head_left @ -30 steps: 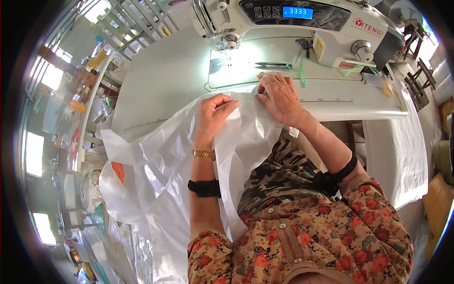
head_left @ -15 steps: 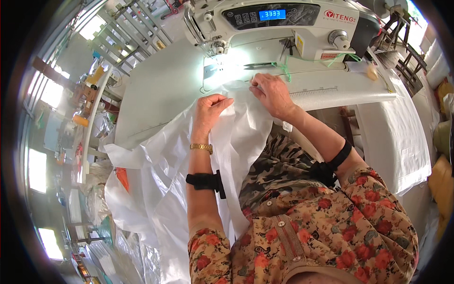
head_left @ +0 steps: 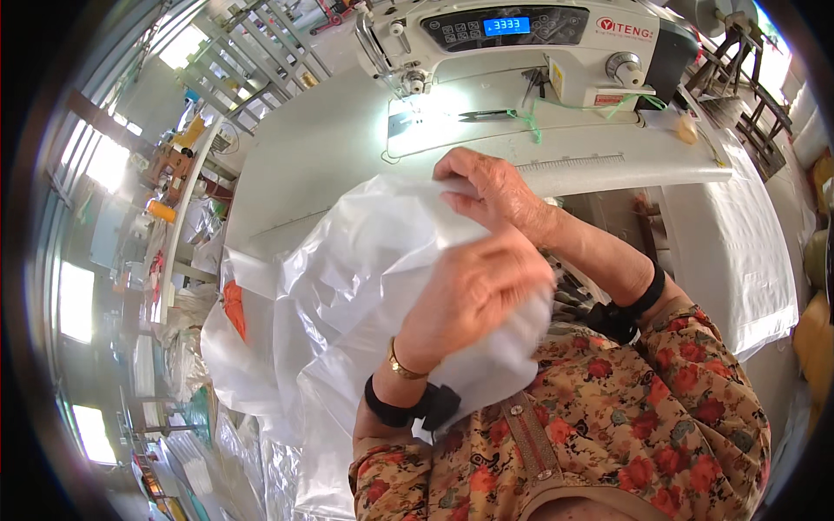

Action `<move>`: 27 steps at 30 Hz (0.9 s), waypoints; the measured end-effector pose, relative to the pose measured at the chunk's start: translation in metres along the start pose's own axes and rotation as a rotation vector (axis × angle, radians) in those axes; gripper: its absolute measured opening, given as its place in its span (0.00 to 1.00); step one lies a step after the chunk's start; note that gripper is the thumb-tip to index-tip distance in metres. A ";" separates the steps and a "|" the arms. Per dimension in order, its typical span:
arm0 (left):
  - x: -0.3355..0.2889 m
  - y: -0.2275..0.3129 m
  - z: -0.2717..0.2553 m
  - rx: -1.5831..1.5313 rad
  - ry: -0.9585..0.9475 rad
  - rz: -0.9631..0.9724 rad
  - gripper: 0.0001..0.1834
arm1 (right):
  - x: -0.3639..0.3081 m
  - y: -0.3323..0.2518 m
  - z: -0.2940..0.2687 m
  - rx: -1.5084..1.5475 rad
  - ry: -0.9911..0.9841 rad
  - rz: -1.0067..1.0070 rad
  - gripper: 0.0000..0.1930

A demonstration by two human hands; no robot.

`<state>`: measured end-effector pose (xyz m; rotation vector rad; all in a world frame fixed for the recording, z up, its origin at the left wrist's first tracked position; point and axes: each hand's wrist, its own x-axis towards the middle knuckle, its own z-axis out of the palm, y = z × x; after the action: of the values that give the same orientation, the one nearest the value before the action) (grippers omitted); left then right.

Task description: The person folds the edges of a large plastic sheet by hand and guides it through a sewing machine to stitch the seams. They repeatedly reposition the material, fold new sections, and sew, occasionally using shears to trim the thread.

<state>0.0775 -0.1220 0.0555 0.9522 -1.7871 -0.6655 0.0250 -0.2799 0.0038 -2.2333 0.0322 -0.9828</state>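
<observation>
A large white, translucent plastic sheet lies bunched across my lap and the front of the sewing table. My right hand is closed on the sheet's upper edge, thumb and fingers pinched together just in front of the lit sewing area. My left hand, slightly smeared by motion, is nearer my body with its fingers curled in around the sheet's right edge. Beyond the hands stands a white sewing machine with a lit display. Its needle area is washed out by the lamp.
Dark thread snips lie on the sewing table beside green thread. A white sheet hangs off the right side. An orange piece shows at the left, by the plastic.
My left hand has moved right and toward my body, drawing the plastic sheet into a billow. My right hand has come slightly nearer, away from the needle area.
</observation>
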 end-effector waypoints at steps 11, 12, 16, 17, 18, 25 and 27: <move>-0.015 -0.022 -0.025 0.582 0.522 -0.051 0.04 | -0.030 -0.041 -0.028 0.335 -0.096 0.136 0.18; -0.017 -0.024 -0.029 0.595 0.522 -0.052 0.04 | -0.033 -0.039 -0.026 0.374 -0.044 0.210 0.17; -0.018 -0.027 -0.035 0.652 0.461 -0.115 0.05 | -0.045 -0.028 -0.023 0.835 -0.051 0.591 0.11; -0.016 -0.025 -0.035 0.608 0.458 -0.127 0.06 | -0.047 -0.026 -0.021 0.917 -0.022 0.664 0.08; -0.014 -0.023 -0.034 0.613 0.467 -0.130 0.06 | -0.048 -0.024 -0.020 0.959 -0.030 0.580 0.08; 0.000 -0.002 -0.024 0.688 0.407 -0.024 0.06 | -0.039 -0.036 -0.013 0.802 0.090 0.356 0.04; 0.000 0.000 -0.025 0.663 0.403 -0.058 0.07 | -0.036 -0.042 -0.016 0.712 0.030 0.276 0.05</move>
<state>0.1005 -0.1228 0.0651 1.4599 -1.6293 0.1168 -0.0212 -0.2474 0.0135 -1.5135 0.0025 -0.7253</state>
